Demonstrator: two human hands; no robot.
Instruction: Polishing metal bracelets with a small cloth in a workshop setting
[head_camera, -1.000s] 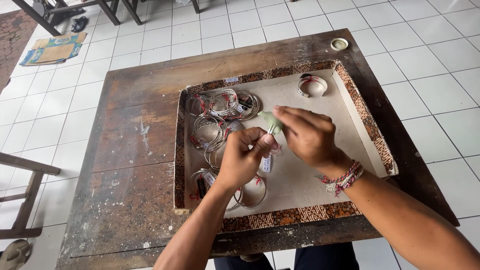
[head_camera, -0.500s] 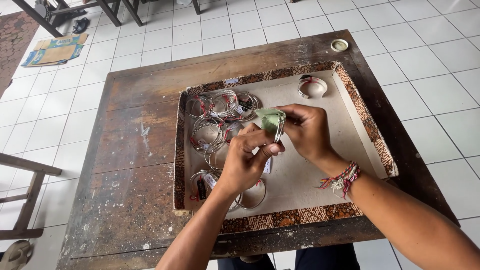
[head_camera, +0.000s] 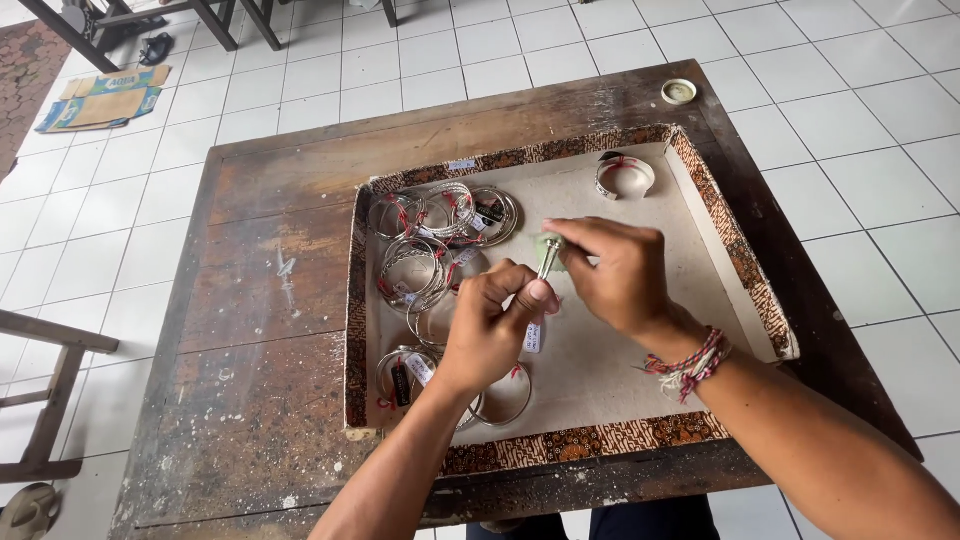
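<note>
Holding a silver bangle (head_camera: 548, 262) edge-on between both hands above the middle of the shallow cardboard tray (head_camera: 735, 245), left hand (head_camera: 492, 330) pinching its lower rim between thumb and curled fingers, small white tag (head_camera: 533, 337) dangling just below. Right hand (head_camera: 618, 275) closed over the upper end, pressing a pale green cloth (head_camera: 548, 243) against it; bangle's long axis near vertical, tipped slightly right, both grips touching it. Other tagged bangles (head_camera: 440, 222) heaped at tray's left, one more bangle (head_camera: 624, 176) apart at far right corner.

Jewellery workshop: worn wooden table (head_camera: 250, 330), bangle tray (head_camera: 740, 270).
</note>
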